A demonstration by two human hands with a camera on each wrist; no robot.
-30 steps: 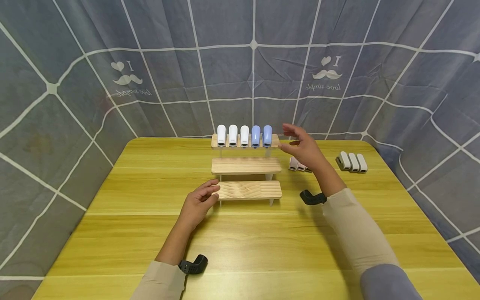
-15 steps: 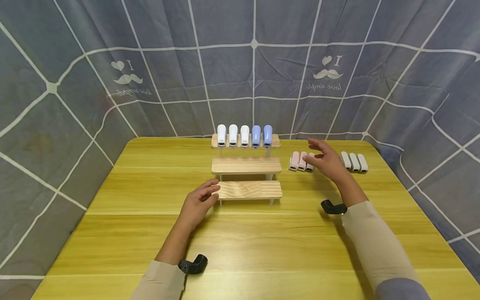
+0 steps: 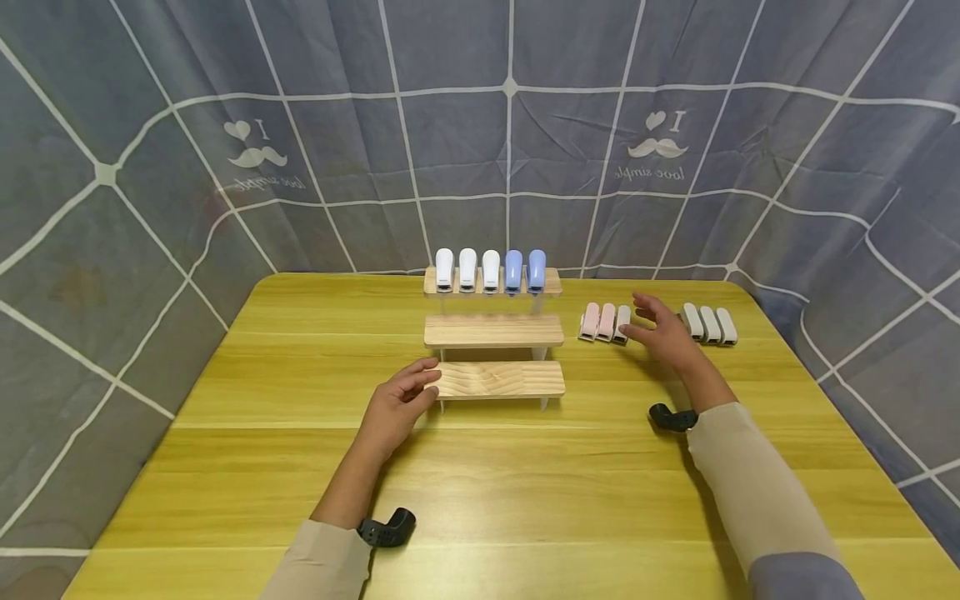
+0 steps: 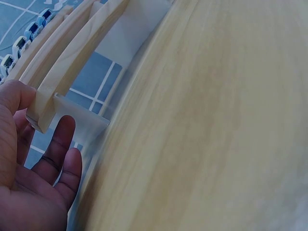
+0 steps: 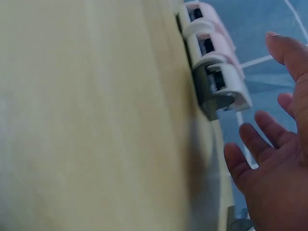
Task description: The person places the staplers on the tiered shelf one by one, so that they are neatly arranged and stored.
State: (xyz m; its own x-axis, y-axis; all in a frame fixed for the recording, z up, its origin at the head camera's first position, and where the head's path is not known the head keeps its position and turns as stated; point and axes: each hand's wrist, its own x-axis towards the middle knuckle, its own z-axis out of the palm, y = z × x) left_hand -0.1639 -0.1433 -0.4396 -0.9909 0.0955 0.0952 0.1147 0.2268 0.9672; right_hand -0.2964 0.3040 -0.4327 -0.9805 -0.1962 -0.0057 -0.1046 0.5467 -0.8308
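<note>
A three-step wooden display stand with clear supports sits mid-table in the head view. My left hand pinches the left end of its lowest step, thumb on one side and a finger behind. On the top step stand several small staplers: white ones on the left and two blue ones on the right. My right hand, fingers spread and holding nothing, hovers just right of a grey-white stapler. That stapler ends a row beside two pink staplers.
Three more grey-white staplers stand in a row at the table's right, partly behind my right hand. A grey curtain with white lines hangs along the back and sides of the wooden table.
My right hand has moved from beside the top step rightward and down to the grey-white stapler, uncovering the pink ones. My left hand stays at the lowest step.
</note>
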